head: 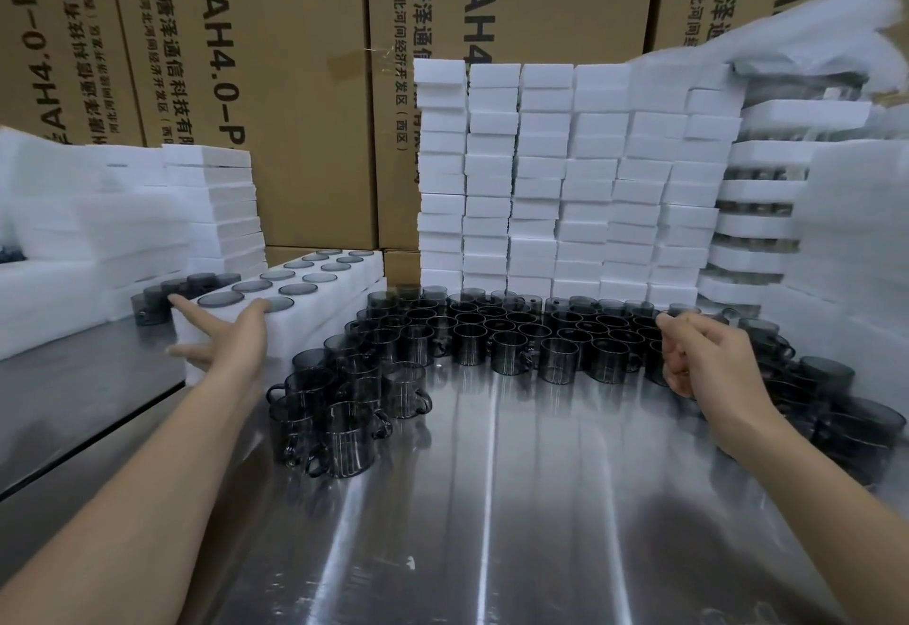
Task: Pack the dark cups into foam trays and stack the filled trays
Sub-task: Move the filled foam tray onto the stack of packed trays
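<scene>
On the steel desk [492, 501], the dark cups [492, 339] stand crowded in the middle and at the right. The left hand [231, 344] presses with straight fingers on the near end of a filled foam tray [339, 299] at the left. The right hand [708, 359] has its fingers curled over the right cups; I cannot tell if it grasps one.

We find free passage over the bare near half of the steel table [492, 501]. Dark cups [509, 354] crowd the far half in an arc. Foam stacks [541, 181] wall the back, and a filled tray [315, 324] blocks the left.
</scene>
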Tool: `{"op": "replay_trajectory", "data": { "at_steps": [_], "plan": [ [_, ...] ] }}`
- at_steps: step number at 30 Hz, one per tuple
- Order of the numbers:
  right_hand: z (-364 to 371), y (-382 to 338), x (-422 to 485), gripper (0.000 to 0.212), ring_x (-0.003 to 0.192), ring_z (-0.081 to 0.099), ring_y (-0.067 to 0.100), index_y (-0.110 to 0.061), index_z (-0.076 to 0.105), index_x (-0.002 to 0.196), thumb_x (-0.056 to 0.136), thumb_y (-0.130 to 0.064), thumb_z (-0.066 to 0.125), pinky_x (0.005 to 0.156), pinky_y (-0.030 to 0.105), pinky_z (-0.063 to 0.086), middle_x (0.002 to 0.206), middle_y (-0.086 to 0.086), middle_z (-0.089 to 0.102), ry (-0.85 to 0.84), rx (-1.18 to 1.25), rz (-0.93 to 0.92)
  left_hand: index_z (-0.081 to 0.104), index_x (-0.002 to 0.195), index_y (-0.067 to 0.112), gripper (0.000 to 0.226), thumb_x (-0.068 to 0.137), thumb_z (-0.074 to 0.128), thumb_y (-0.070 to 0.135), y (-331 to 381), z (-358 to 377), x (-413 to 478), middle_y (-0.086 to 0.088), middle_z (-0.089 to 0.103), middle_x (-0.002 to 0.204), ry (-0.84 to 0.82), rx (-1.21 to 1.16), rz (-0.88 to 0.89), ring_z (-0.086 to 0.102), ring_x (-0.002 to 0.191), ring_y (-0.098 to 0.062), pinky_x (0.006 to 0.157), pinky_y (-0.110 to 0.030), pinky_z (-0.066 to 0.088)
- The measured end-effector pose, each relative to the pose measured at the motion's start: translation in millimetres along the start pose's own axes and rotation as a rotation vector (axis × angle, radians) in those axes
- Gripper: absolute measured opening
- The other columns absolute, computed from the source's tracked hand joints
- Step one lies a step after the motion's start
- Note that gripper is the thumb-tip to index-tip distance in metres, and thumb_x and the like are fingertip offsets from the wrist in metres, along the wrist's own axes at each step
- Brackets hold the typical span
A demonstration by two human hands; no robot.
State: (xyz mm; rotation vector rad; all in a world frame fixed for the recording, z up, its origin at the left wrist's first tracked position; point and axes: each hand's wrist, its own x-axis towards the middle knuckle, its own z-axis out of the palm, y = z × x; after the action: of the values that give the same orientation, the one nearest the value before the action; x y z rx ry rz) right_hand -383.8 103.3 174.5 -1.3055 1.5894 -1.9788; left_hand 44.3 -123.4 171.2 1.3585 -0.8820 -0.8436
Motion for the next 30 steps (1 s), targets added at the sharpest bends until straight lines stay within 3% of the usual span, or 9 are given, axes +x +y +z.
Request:
{"op": "replay_trajectory", "data": {
  "at_steps": [10,14,17,20,22,24,27,30],
  "plan": [
    [2,6,-2,0.048,0.049,0.030,0.014,-0.004,0.042,0.065,0.104,-0.020,0.065,0.043,0.020,0.030,0.057,0.000,0.035,-0.061,-0.042,-0.029,-0.013,0.162,0.058,0.123,0.075,0.074,0.068,-8,4,1,-0.015,-0.033,0.172,-0.040,0.055,0.018,-0.012,0.164,-0.036,0.129,-0.059,0.004],
    [3,8,-1,0.050,0.051,0.030,0.015,-0.003,0.039,0.066,0.105,-0.020,0.065,0.043,0.020,0.030,0.059,0.002,0.035,-0.081,-0.056,-0.033,-0.010,0.165,0.052,0.115,0.084,0.071,0.066,-7,7,0,-0.011,-0.031,0.174,0.030,0.118,0.058,-0.014,0.164,-0.036,0.131,-0.057,-0.001],
    [3,6,-2,0.050,0.051,0.031,0.015,-0.005,0.039,0.065,0.105,-0.021,0.065,0.044,0.020,0.031,0.060,0.002,0.036,-0.081,-0.064,-0.037,0.000,0.166,0.048,0.094,0.097,0.063,0.057,-7,7,-5,-0.007,-0.026,0.176,0.141,0.220,0.303,-0.017,0.163,-0.033,0.132,-0.053,0.002],
    [2,5,-6,0.050,0.050,0.042,0.014,-0.011,0.041,0.063,0.106,-0.028,0.063,0.053,0.024,0.040,0.056,0.001,0.044,-0.102,-0.206,-0.107,0.040,0.151,0.043,0.059,0.097,0.064,0.039,-1,6,-18,-0.006,0.010,0.175,0.162,0.273,0.763,0.009,0.161,-0.032,0.125,-0.048,0.022],
    [2,7,-11,0.048,0.050,0.052,0.016,-0.013,0.047,0.065,0.105,-0.034,0.062,0.060,0.028,0.046,0.054,0.000,0.052,-0.155,-0.422,-0.163,0.064,0.130,0.031,0.035,0.095,0.062,0.035,7,13,-38,-0.005,0.043,0.159,0.036,0.260,0.952,0.035,0.148,-0.028,0.116,-0.040,0.032],
    [5,10,-15,0.043,0.054,0.059,0.019,-0.022,0.053,0.066,0.103,-0.041,0.063,0.061,0.037,0.053,0.057,-0.002,0.059,-0.281,-0.679,-0.151,0.074,0.114,0.023,0.028,0.093,0.059,0.035,15,23,-66,-0.001,0.064,0.134,-0.141,0.277,1.074,0.051,0.131,-0.026,0.110,-0.039,0.039],
    [13,19,-19,0.039,0.060,0.059,0.014,-0.021,0.058,0.072,0.101,-0.046,0.065,0.064,0.035,0.052,0.064,-0.003,0.065,-0.494,-0.953,-0.086,0.075,0.112,0.028,0.028,0.095,0.058,0.042,21,34,-105,0.011,0.065,0.123,-0.339,0.439,1.280,0.054,0.123,-0.014,0.101,-0.036,0.043],
    [17,24,-20,0.036,0.057,0.061,0.000,-0.026,0.061,0.074,0.101,-0.049,0.065,0.061,0.025,0.045,0.063,-0.011,0.070,-0.565,-1.012,-0.073,0.065,0.131,0.043,0.040,0.100,0.047,0.061,16,42,-135,0.025,0.057,0.137,-0.649,0.603,1.320,0.045,0.129,0.004,0.104,-0.031,0.042]
  ]
}}
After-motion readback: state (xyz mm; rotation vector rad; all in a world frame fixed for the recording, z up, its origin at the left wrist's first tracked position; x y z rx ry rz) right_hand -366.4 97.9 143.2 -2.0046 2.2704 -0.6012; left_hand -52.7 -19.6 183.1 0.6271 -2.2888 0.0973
